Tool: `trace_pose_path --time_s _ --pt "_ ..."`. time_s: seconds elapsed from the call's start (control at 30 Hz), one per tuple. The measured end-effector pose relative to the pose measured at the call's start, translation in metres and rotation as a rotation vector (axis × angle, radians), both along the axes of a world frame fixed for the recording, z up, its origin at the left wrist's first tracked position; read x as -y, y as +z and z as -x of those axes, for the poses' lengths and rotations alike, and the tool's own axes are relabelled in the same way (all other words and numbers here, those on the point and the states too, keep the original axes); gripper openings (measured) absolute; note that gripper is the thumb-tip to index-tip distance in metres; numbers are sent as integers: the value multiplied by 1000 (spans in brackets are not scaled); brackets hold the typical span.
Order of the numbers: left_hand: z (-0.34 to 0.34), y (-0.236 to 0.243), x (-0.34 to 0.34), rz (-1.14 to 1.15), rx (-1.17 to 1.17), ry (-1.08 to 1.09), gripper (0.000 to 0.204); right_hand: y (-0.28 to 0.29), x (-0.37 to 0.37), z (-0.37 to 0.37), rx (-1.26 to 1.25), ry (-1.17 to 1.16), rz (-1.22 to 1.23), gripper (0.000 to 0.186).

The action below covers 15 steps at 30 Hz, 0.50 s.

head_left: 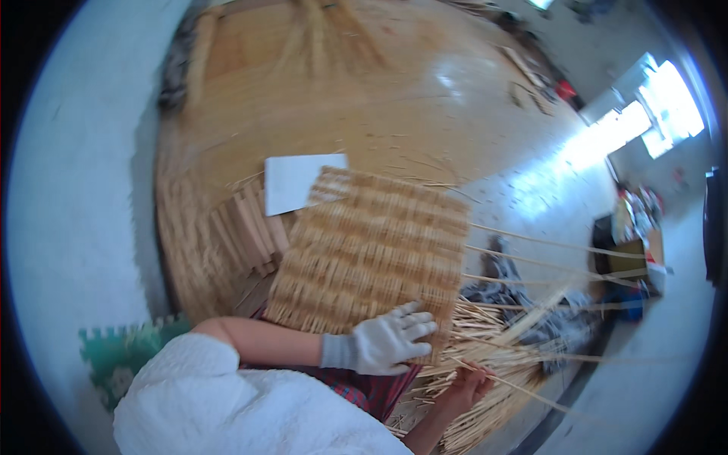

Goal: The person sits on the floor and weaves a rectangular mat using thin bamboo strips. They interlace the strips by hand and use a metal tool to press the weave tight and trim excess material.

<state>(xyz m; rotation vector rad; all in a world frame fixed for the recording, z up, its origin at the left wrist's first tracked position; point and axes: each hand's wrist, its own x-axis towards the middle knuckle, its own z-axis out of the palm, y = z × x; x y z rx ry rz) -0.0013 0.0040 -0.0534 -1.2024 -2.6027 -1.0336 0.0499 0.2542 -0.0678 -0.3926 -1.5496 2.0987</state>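
A woven wicker panel (pixel 371 250), tan with bands of darker weave, lies tilted across my lap. My left hand (pixel 390 340), in a white glove with a grey cuff, rests flat on its near edge with the fingers spread. Several long pale strips (pixel 546 262) stick out from the panel's right side. Just right of the panel's near corner, my bare right hand (pixel 469 388) has its fingers closed on a wicker strip (pixel 523 390). Part of its grip is hard to make out because of blur.
A bundle of loose wicker sticks (pixel 478 334) lies under and beside my right hand. Beyond the panel are a white sheet (pixel 292 178) and wooden slats (pixel 250 224). Grey cloth (pixel 565 318) and a box of items (pixel 641 243) are at right. A green foam mat (pixel 121 353) lies left.
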Motion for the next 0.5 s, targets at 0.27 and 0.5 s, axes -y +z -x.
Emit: trace_pose_path --time_s 0.27,0.5 --pt "6 -22 -33 -114 -29 100 59 -16 10 -4 255 68 -292 19" --pt "6 -27 -37 -117 12 81 84 -7 -3 -6 248 98 -170 19"
